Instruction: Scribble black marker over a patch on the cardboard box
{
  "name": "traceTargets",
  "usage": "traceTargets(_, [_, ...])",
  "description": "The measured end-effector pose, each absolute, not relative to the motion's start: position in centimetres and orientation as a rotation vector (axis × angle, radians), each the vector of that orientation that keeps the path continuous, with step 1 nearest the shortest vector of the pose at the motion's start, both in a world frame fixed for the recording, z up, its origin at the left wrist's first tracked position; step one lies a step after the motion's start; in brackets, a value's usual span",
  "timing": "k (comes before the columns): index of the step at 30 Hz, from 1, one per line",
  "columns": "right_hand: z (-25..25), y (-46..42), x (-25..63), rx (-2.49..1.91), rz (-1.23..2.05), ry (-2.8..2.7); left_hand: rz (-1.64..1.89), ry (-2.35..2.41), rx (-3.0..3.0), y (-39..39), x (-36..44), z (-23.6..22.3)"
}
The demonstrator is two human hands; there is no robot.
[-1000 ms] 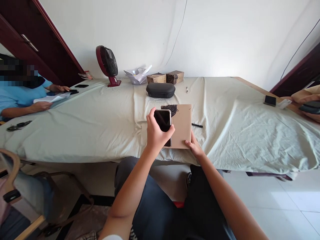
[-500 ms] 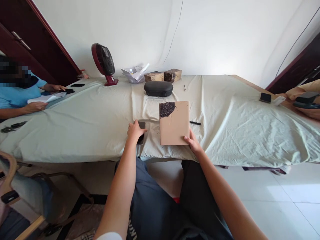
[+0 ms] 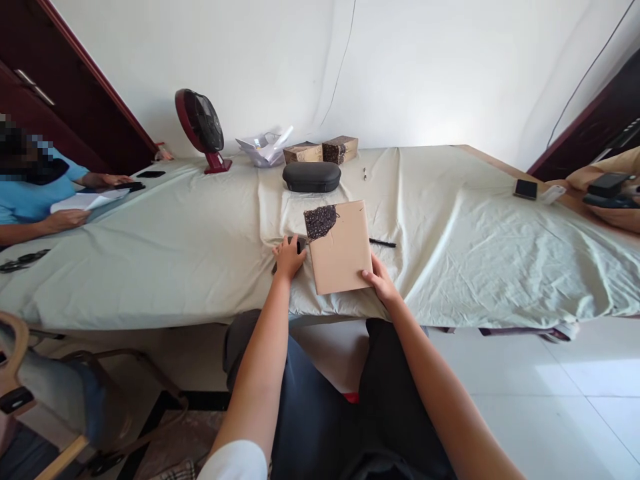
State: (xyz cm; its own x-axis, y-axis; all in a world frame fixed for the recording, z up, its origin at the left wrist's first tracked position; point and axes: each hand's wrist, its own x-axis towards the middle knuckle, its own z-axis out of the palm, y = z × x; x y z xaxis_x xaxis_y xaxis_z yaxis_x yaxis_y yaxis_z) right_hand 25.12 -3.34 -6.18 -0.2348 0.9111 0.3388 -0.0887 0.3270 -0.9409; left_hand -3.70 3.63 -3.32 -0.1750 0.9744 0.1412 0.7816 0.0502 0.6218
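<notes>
In the head view, a person is sitting at a cloth-covered desk (image 3: 450,267), both bare hands reaching over its near edge. The right hand (image 3: 381,280) is grasping a flat brown cardboard box (image 3: 340,253) by its near right corner, thumb on the broad face. The box is probably feeling light and stiff, with smooth card, so its side edges are offering the surest hold. Its long axis is running away from the person, the far end leaning slightly left, and a dark patterned patch is marking the far left corner. The left hand (image 3: 289,257) is covering a dark phone (image 3: 302,243) just left of the box; whether that grip is closing on it or only resting there, I cannot tell. The phone is likely being slippery and fragile, better held by its long edges; its direction is mostly hiding under the fingers. A black case (image 3: 311,177) is lying beyond the box, and a black pen (image 3: 383,243) is showing at its right.
</notes>
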Motion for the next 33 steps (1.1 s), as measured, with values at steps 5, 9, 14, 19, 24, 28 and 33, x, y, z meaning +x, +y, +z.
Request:
traceTargets(5, [-6.2, -3.2, 25.5, -0.801, 1.103, -1.5, 1.283, 1.753, 1.706, 3.6, -2.5, -1.0])
traceTargets(9, [-6.3, -3.4, 25.6, -0.835, 1.062, -1.504, 1.522, 1.101, 1.579, 2.8, -1.7, 0.7])
traceTargets(14, [-6.9, -4.0, 25.2, -0.799, 1.032, -1.363, 1.702, 1.002, 1.379, 0.5, -1.0, 0.7])
traceTargets(19, [-4.2, -1.7, 25.7, -0.778, 1.03, -1.333, 1.684, 0.999, 1.398, -0.9, -2.7, 0.8])
traceTargets(24, [1.9, 2.0, 27.4, -0.604, 0.836, -1.383, 1.347, 1.051, 1.591, -0.5, -5.6, 0.7])
traceTargets(28, [3.5, 2.3, 28.2, -0.597, 0.786, -1.626, 1.263, 1.093, 1.691, -0.2, -5.8, 0.5])
traceTargets(33, [2.3, 0.5, 28.2, -0.682, 0.79, -1.65, 1.2, 1.146, 1.78, -0.6, -5.1, 1.3])
